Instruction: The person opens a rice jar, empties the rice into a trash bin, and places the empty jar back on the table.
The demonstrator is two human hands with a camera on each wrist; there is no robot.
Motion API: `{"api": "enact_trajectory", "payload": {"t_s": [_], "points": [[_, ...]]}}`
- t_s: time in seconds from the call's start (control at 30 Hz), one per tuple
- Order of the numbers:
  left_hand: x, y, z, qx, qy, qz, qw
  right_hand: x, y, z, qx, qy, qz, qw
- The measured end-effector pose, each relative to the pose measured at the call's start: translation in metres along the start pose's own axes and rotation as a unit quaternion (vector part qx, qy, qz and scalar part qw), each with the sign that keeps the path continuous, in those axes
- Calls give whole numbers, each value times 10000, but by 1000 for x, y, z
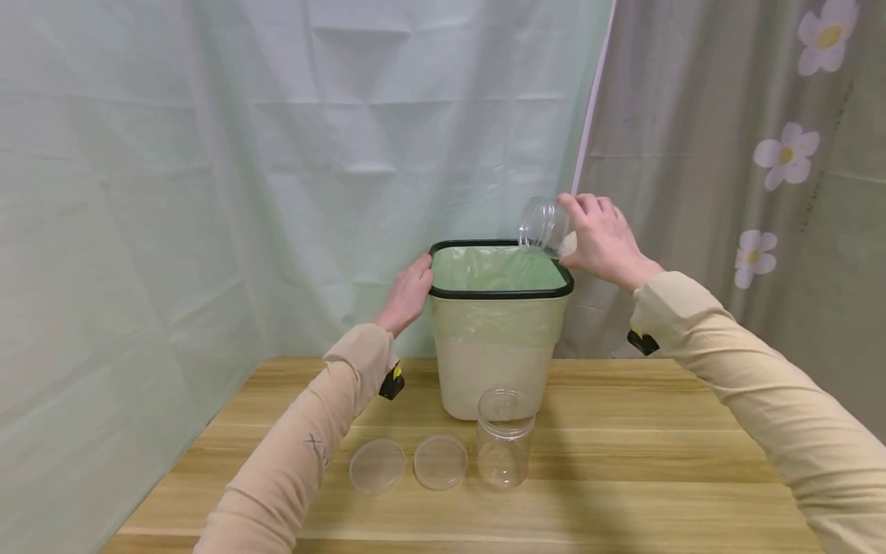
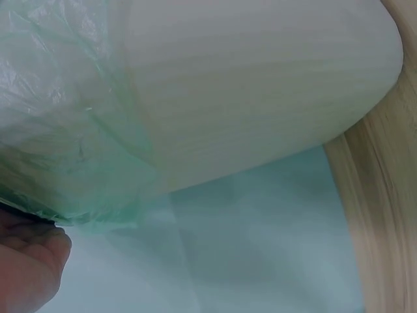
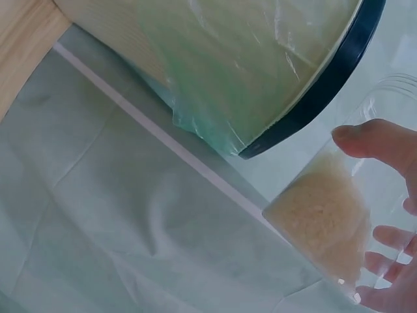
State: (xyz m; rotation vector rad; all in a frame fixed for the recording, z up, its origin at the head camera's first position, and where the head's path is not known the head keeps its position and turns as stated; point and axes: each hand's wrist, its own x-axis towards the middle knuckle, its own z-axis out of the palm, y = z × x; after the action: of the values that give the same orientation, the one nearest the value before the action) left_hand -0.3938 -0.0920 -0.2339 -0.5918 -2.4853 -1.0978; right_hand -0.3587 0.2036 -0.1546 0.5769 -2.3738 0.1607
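Observation:
A white trash bin (image 1: 494, 369) with a black rim and a pale green liner bag (image 1: 477, 269) stands upright on the table. At its left side, my left hand (image 1: 410, 292) grips the rim, and in the left wrist view the curled fingers (image 2: 39, 244) are at the black edge. My right hand (image 1: 605, 240) holds a clear plastic jar (image 1: 536, 223) by its side, tipped with its mouth leftward over the bin's right part. Inside, pale grains (image 3: 319, 218) lie toward the jar's bottom in the right wrist view. The bin's inside bottom is hidden.
A second clear jar (image 1: 504, 454) stands in front of the bin on the wooden table (image 1: 657, 454). Left of it lie two clear round lids (image 1: 377, 466), side by side. Curtains (image 1: 415, 131) hang behind the table and at both sides.

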Motion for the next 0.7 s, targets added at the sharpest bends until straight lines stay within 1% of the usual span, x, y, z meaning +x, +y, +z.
{"api": "enact_trajectory", "payload": {"t_s": [0.13,0.37,0.53,0.7], "points": [[1,0,0,12,-14,-10,10000,1,-1,2,-73,73,-185,9998],[2,-1,0,-65,-46,-29,10000,4,-1,6,-382,249,-669,9967],[2,-2,0,-45,-66,-55,10000,6,-2,6,-489,265,-771,9955],[3,-3,2,-2,-10,19,10000,6,-2,6,-640,257,-880,9937]]}}
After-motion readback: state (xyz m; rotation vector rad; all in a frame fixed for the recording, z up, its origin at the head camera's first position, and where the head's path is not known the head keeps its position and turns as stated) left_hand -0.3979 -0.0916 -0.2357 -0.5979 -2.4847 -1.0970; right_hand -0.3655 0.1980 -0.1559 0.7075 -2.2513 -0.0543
